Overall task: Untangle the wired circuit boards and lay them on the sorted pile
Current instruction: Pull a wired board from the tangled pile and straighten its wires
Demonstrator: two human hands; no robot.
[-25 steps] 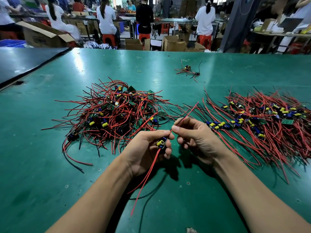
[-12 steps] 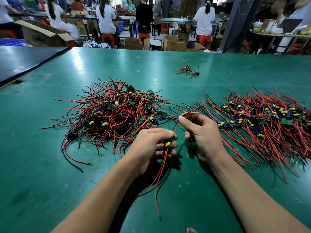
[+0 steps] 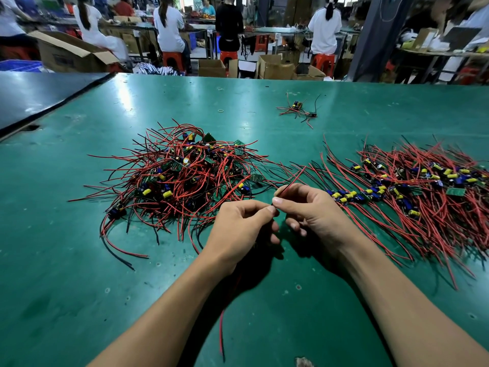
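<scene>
1. Hands meet over the near middle of the green bench (image 3: 66, 274), fingertips touching, between the two heaps of wired boards.
2. The left hand (image 3: 242, 229) has its fingers curled under. Its grip is pressed together, thumb against forefinger, on a red wire (image 3: 291, 181) right where the two hands touch.
3. The right hand (image 3: 317, 215) pinches the same wire between thumb and forefinger, its other fingers loosely bent beneath.
4. From that pinch the wire's free end rises up and to the right, over the gap between the heaps.
5. A red strand also trails from under the left wrist toward the near edge of the bench. Any board on this wire is hidden inside the left hand.
6. The tangled pile (image 3: 182, 176) of red and black leads, green boards and yellow and blue parts lies just left of and beyond the hands.
7. The sorted pile (image 3: 412, 197) lies to the right, its leads roughly parallel and its boards in a row through the middle.
8. A small stray bundle (image 3: 297, 108) lies well apart on the far side, with a rubber band (image 3: 220, 111) to its left.
9. Beyond the bench are cardboard boxes (image 3: 275, 66) and people (image 3: 169, 25) seated on red stools (image 3: 173, 58).
</scene>
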